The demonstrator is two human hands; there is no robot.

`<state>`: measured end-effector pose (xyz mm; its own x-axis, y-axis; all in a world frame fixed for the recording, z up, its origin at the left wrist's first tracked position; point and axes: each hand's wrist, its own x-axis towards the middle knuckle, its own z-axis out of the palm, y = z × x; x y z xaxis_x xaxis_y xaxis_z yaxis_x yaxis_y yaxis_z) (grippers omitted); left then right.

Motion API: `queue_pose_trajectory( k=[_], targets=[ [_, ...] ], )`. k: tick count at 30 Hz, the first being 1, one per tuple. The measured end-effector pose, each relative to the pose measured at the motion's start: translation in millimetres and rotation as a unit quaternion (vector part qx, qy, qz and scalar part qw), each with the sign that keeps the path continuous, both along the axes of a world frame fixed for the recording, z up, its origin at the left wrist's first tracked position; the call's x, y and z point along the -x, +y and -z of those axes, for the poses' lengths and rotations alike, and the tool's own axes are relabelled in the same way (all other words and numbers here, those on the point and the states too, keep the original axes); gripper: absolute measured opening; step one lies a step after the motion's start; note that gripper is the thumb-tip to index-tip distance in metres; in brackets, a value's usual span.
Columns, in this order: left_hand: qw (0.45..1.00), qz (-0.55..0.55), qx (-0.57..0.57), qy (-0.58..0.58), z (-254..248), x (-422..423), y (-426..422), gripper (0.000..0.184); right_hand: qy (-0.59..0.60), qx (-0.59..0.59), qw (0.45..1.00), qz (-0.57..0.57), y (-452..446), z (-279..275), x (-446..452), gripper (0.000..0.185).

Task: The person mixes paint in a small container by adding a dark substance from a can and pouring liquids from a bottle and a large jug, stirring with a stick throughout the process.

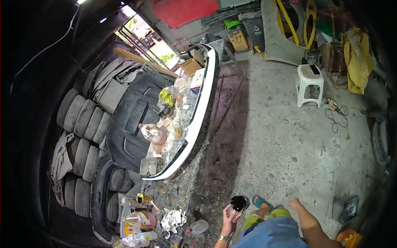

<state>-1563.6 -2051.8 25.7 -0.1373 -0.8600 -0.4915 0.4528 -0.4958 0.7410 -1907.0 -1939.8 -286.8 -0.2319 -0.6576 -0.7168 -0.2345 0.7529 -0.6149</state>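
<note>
My left hand (230, 220), with a watch on the wrist, grips a cup (247, 200) of black liquid beside the bench's edge. Its fingers wrap round the near side of the cup. Over the concrete floor, away from any object, my right hand (294, 203) hangs out to the right. Its fingers look curled in, with nothing visible in them. To the left of the cup, a translucent plastic container (199, 227) rests on the stained bench (173, 192). A crumpled white cloth or paper (173, 220) lies beyond it.
A long white bumper-like panel (194, 131) runs along the bench. Bottles (142, 220), a metal tray (151, 166) and a cardboard box (192, 66) sit there too. Stacked tyres (84, 118) line the left. A white stool (310, 84) and a corded tool (333, 104) stand right.
</note>
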Motion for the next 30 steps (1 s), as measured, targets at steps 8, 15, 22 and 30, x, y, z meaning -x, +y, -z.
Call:
queue_pose_trajectory(
  k=[8, 15, 22, 30],
  targets=[
    [0.99, 0.126, -0.03, -0.052, 50.8, 39.7, -112.0, 0.059, 0.165, 0.012, 0.986, -0.016, -91.5, 37.2, -28.8, 0.012],
    [0.978, 0.161, -0.091, -0.099, 111.0, 80.0, -159.3, 0.07, 0.126, -0.018, 0.979, -0.162, -85.5, 81.1, -44.5, 0.026],
    [0.966, 0.184, -0.15, -0.106, 195.9, 135.5, -182.5, 0.073, -0.066, -0.002, 0.974, -0.217, -95.5, 132.9, -75.0, 0.022],
    [0.949, 0.28, -0.116, -0.093, 296.1, 193.5, -215.8, 0.084, -0.164, -0.085, 0.972, -0.142, -92.4, 192.0, -82.3, 0.029]
  ],
)
